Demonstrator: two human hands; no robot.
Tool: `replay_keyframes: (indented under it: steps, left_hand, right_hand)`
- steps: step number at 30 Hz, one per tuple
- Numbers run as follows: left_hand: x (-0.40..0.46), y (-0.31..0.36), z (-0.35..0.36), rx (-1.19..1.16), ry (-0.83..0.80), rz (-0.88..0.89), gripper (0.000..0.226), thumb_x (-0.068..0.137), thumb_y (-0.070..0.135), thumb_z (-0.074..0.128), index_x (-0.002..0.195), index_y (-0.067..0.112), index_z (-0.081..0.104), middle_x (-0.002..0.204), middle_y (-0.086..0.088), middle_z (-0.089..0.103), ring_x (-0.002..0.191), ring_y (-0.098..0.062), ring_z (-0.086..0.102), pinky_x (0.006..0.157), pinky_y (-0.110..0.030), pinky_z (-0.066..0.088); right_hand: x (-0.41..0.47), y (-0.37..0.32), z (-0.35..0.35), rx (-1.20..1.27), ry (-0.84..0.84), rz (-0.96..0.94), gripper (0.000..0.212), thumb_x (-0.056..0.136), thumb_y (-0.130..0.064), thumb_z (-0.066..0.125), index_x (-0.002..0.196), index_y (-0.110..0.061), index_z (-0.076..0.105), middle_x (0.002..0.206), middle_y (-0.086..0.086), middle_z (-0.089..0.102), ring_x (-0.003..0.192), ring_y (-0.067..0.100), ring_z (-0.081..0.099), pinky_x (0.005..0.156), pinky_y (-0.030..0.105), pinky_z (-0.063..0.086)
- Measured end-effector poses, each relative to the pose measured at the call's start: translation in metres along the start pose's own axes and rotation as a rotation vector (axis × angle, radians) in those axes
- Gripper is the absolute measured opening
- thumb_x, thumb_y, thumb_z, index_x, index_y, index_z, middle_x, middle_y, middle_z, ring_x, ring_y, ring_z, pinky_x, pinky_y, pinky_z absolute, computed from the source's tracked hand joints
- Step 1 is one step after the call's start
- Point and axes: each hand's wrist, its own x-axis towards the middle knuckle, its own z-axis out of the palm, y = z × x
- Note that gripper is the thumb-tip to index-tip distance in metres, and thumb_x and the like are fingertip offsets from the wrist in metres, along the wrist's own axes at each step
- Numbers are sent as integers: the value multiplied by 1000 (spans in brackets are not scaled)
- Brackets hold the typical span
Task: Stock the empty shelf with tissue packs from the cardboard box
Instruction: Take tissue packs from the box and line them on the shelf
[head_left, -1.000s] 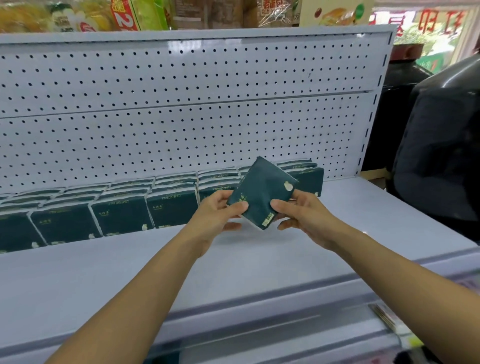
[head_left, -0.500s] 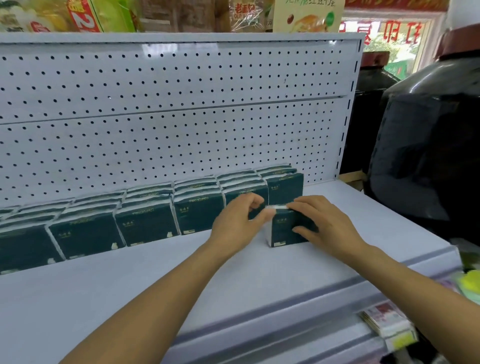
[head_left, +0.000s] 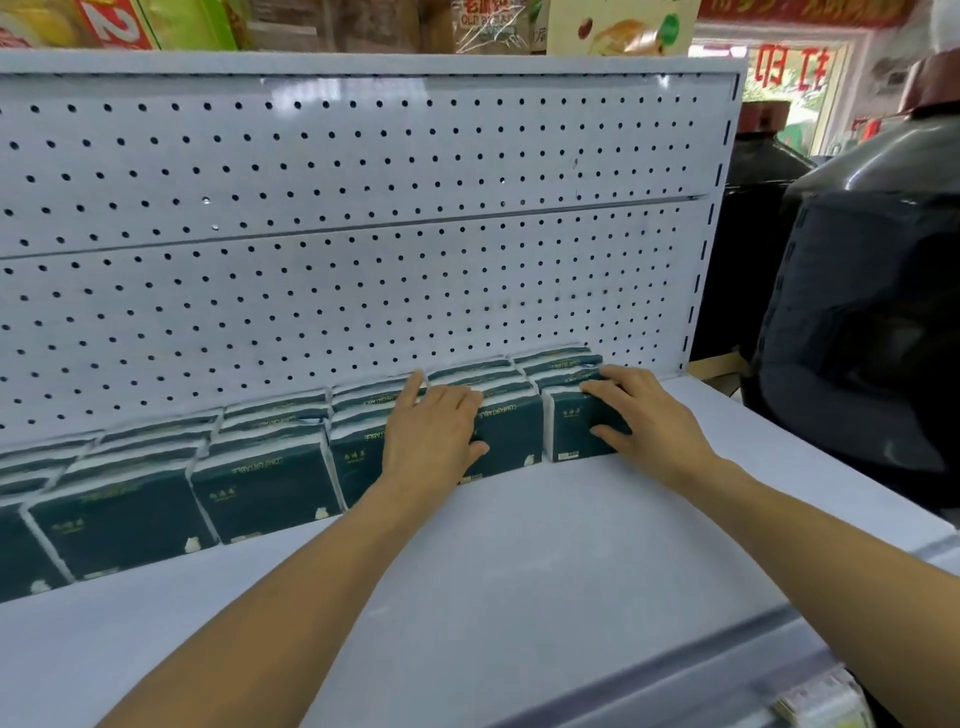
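Dark green tissue packs (head_left: 265, 483) stand in a row along the back of the white shelf (head_left: 519, 571), against the pegboard. The rightmost front pack (head_left: 569, 431) stands upright at the row's right end. My right hand (head_left: 649, 415) grips it, fingers over its top and thumb on its front face. My left hand (head_left: 431, 431) lies flat with straight fingers on the tops and fronts of the neighbouring packs (head_left: 509, 431). The cardboard box is out of view.
A white perforated back panel (head_left: 337, 234) rises behind the row. Large dark jars (head_left: 862, 322) stand just right of the shelf. Packaged goods (head_left: 618, 26) sit on the shelf above. Price tags (head_left: 821, 701) show at the lower shelf edge.
The pack held in the air a second ago was set down in front of the row, then pushed back into line at the right end. My left hand moved onto the neighbouring packs.
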Motion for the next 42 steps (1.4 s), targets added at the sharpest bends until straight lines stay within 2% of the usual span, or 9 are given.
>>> replay_keyframes:
  steps: [7, 12, 15, 18, 23, 28, 35, 40, 42]
  left_hand:
    - [4, -1, 5, -27, 8, -5, 52, 97, 48, 51, 143, 26, 39, 145, 9, 47, 134, -13, 42, 122, -37, 5]
    - [4, -1, 4, -26, 16, -9, 50, 96, 46, 52, 141, 26, 42, 142, 8, 50, 131, -14, 44, 120, -38, 9]
    - [3, -2, -4, -42, -16, -1, 56, 94, 51, 53, 143, 28, 39, 141, 7, 49, 133, -16, 43, 120, -39, 9]
    - [-3, -1, -18, -93, -57, -46, 71, 92, 60, 51, 150, 27, 29, 149, 5, 43, 140, -17, 35, 122, -43, 7]
    - [-46, 8, -56, -173, 56, -98, 67, 95, 56, 49, 152, 26, 27, 153, 7, 38, 140, -16, 35, 115, -38, 25]
    - [-137, 30, -85, -197, 259, -105, 61, 86, 46, 68, 138, 18, 51, 134, 1, 58, 112, -23, 60, 83, -38, 52]
    - [-284, 62, -90, -203, 336, -177, 70, 83, 47, 67, 142, 15, 47, 142, -8, 53, 122, -26, 53, 101, -47, 46]
    - [-375, 64, -86, -170, 178, -251, 74, 86, 51, 65, 147, 19, 40, 150, -6, 44, 129, -28, 51, 104, -47, 43]
    - [-406, 56, -83, -116, 119, -292, 73, 90, 57, 54, 150, 20, 36, 151, -5, 43, 133, -26, 48, 110, -49, 38]
  right_hand:
    - [12, -2, 14, 18, 55, -57, 52, 83, -23, 75, 131, -21, 57, 136, 3, 52, 126, 23, 44, 78, 39, 55]
    - [13, -6, 9, -9, 19, -47, 53, 84, -25, 74, 133, -20, 56, 138, 4, 51, 128, 25, 43, 89, 42, 52]
    - [17, -17, -1, -101, -81, 4, 59, 85, -33, 69, 140, -24, 48, 146, 1, 43, 135, 23, 35, 110, 47, 33]
    - [13, -36, -16, -177, -133, 87, 66, 88, -41, 63, 147, -29, 35, 154, -2, 29, 142, 20, 23, 116, 50, 16]
    - [-29, -76, -51, -21, 46, 6, 54, 91, -34, 62, 141, -22, 46, 146, 0, 44, 131, 23, 43, 102, 41, 38]
    - [-101, -113, -73, 36, 215, -120, 46, 86, -28, 70, 129, -18, 58, 129, 4, 60, 111, 27, 60, 81, 39, 51]
    - [-210, -172, -88, 136, 200, -213, 49, 92, -37, 51, 137, -18, 50, 137, 6, 54, 119, 25, 54, 90, 40, 47]
    - [-266, -221, -79, 206, 95, -266, 55, 91, -40, 49, 141, -17, 45, 139, 6, 52, 121, 25, 54, 88, 40, 49]
    - [-280, -244, -73, 187, 45, -292, 55, 91, -44, 47, 140, -16, 47, 139, 6, 52, 119, 25, 54, 89, 40, 47]
